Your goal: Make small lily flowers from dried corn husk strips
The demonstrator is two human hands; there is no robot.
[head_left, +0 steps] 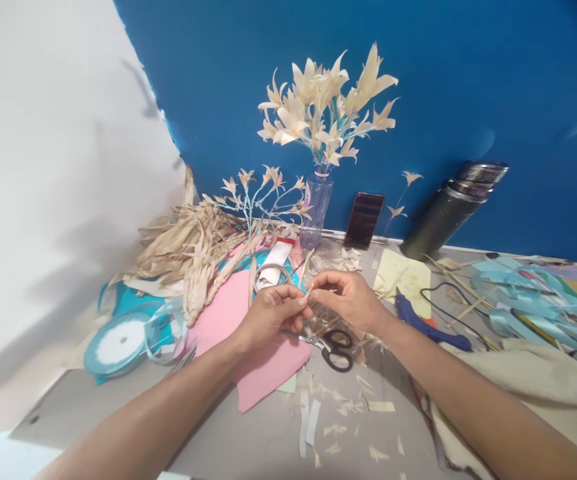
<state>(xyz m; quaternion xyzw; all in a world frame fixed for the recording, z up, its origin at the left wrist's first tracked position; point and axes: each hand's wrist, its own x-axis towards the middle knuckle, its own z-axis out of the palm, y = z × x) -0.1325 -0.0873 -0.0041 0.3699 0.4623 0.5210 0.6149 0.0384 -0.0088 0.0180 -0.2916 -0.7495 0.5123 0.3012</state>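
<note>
My left hand (279, 308) and my right hand (347, 298) meet over the middle of the table, thumbs and fingers pinched together. Between the fingertips is a small pale piece of dried husk (310, 291), mostly covered by the fingers. Just below my right hand lie black-handled scissors (338, 350), with husk scraps around them. Pink sheets (278, 367) are under and beside my left hand. Behind the hands stands a clear bottle (317, 210) holding a bunch of husk flowers (325, 107) on blue-wrapped stems.
At left are dried husks (188, 247) and a light-blue ribbon spool (118, 343). A phone (363, 220) and a dark flask (448, 213) lean on the blue wall. A blue glue gun (428, 325), a cream cloth (523, 380) and blue ribbons (533, 287) lie right.
</note>
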